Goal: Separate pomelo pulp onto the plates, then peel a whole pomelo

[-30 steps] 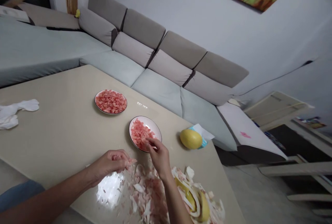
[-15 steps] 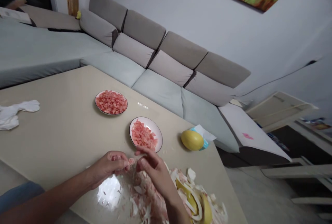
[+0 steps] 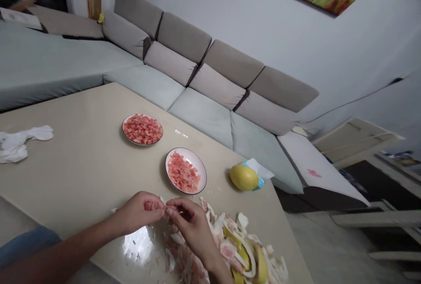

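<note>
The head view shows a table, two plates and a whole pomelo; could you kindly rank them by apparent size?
1. Table
2. Nearer plate
3. Farther plate (distance may shrink it)
4. Whole pomelo

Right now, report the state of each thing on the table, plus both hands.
Far plate: covered with pink pieces
Near plate: only partly filled
Yellow fruit: whole, unpeeled
Yellow rind: peeled off, heaped with pale scraps
Blue packet: partly hidden by fruit
White item: crumpled
Left hand: pinching small piece
Right hand: fingertips meeting left's
</note>
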Action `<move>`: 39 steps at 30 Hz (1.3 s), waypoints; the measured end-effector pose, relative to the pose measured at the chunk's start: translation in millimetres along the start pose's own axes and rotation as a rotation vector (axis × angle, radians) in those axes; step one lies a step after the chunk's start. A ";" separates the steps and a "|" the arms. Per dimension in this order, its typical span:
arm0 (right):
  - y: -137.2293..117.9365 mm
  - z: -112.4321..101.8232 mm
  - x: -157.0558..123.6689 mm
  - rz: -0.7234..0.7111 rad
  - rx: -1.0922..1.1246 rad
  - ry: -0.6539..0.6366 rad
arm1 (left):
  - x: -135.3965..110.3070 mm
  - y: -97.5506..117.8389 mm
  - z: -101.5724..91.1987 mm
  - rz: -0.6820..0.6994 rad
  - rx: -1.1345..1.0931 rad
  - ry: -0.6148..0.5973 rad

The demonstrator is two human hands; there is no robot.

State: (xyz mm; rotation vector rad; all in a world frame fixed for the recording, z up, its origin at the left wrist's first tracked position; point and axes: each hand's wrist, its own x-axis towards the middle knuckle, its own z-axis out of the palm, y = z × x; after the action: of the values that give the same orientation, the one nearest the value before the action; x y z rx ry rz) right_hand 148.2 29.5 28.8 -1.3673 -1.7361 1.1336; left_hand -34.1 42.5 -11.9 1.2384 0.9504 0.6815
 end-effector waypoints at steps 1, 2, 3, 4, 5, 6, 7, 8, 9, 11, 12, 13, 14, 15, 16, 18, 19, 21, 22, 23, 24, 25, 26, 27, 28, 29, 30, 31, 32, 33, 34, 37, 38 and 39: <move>-0.7 0.0 -0.5 -0.008 -0.021 -0.014 | -0.5 -0.7 0.4 0.003 0.014 0.005; -1.4 0.3 -1.0 -0.019 -0.048 -0.030 | -1.0 -1.1 0.8 0.010 0.035 0.016; -1.7 1.0 -1.5 -0.033 -0.079 -0.040 | -1.5 -1.3 1.2 0.020 0.070 0.034; -1.5 2.2 -2.0 -0.044 -0.107 -0.044 | -2.1 -1.0 1.8 0.036 0.121 0.059; -0.6 4.0 -2.4 -0.044 -0.122 -0.037 | -2.7 -0.4 2.3 0.064 0.186 0.089; 1.1 6.2 -2.7 -0.029 -0.113 -0.020 | -3.5 0.5 2.9 0.106 0.262 0.123; 3.5 8.7 -2.7 0.003 -0.079 0.000 | -4.2 1.8 3.3 0.160 0.346 0.157; 6.6 11.1 -2.5 0.050 -0.021 0.009 | -5.0 3.2 3.4 0.222 0.431 0.184; 10.2 13.3 -2.2 0.108 0.057 0.005 | -5.8 4.7 3.1 0.282 0.508 0.206; 17.5 15.3 -1.3 0.228 0.222 -0.024 | -7.0 7.4 0.6 0.352 0.599 0.243; 20.7 14.8 -1.1 0.270 0.286 -0.037 | -7.4 8.5 -1.5 0.340 0.593 0.255; 23.3 13.1 -1.3 0.297 0.336 -0.044 | -7.7 9.3 -3.9 0.298 0.550 0.257; 25.3 10.4 -1.8 0.309 0.373 -0.045 | -7.9 9.8 -6.3 0.237 0.480 0.248; 26.5 7.0 -2.9 0.309 0.401 -0.047 | -7.9 10.1 -8.3 0.171 0.401 0.229; 27.1 3.1 -4.2 0.304 0.426 -0.052 | -7.9 10.0 -9.5 0.115 0.329 0.205; 27.3 -4.2 -7.5 0.290 0.472 -0.075 | -7.8 8.5 -9.1 0.054 0.240 0.157; 27.3 -7.1 -9.1 0.282 0.497 -0.087 | -7.7 7.2 -7.6 0.045 0.219 0.137; 27.8 -10.6 -11.9 0.269 0.545 -0.105 | -7.2 3.5 -3.4 0.035 0.179 0.097; 28.4 -11.3 -12.9 0.266 0.566 -0.111 | -6.8 1.5 -1.4 0.030 0.151 0.079; 29.1 -11.4 -13.8 0.265 0.582 -0.116 | -6.3 -0.4 0.1 0.027 0.121 0.064; 29.8 -11.1 -14.4 0.265 0.594 -0.117 | -5.6 -1.8 1.0 0.022 0.088 0.050; 30.3 -10.6 -14.9 0.265 0.604 -0.117 | -4.9 -2.6 1.3 0.013 0.054 0.038; 30.4 -10.1 -15.2 0.261 0.612 -0.114 | -4.1 -2.8 1.1 0.001 0.020 0.025; 30.0 -9.6 -15.5 0.255 0.619 -0.113 | -3.6 -2.3 0.5 -0.009 -0.013 0.011; 29.1 -9.2 -15.7 0.250 0.623 -0.113 | -3.1 -1.3 -0.4 -0.012 -0.041 -0.003; 27.8 -9.1 -15.5 0.245 0.620 -0.113 | -2.9 0.0 -1.3 -0.012 -0.063 -0.011; 26.2 -9.4 -14.8 0.243 0.606 -0.110 | -2.9 1.2 -2.2 -0.009 -0.075 -0.014; 24.8 -10.4 -13.3 0.238 0.577 -0.095 | -3.1 2.3 -3.0 -0.005 -0.078 -0.016; 23.9 -12.0 -10.7 0.229 0.531 -0.066 | -3.3 2.8 -3.7 -0.003 -0.076 -0.019; 23.8 -14.6 -6.9 0.212 0.471 -0.021 | -3.5 2.9 -4.3 -0.006 -0.073 -0.023; 24.6 -18.2 -1.8 0.188 0.400 0.037 | -3.6 2.5 -4.8 -0.012 -0.068 -0.029; 30.5 -32.8 16.8 0.074 0.149 0.233 | -3.3 0.2 -5.5 -0.026 -0.052 -0.034; 32.3 -37.5 22.0 0.021 0.054 0.304 | -3.1 -0.3 -5.5 -0.032 -0.045 -0.031; 33.0 -41.0 25.5 -0.037 -0.042 0.376 | -2.8 -0.5 -5.3 -0.037 -0.038 -0.030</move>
State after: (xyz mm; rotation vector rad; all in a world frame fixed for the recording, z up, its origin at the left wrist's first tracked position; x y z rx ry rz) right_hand 191.3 66.7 15.4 -1.4585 -1.5108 0.7633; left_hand -40.1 42.5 -12.1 1.1914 0.9289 0.6473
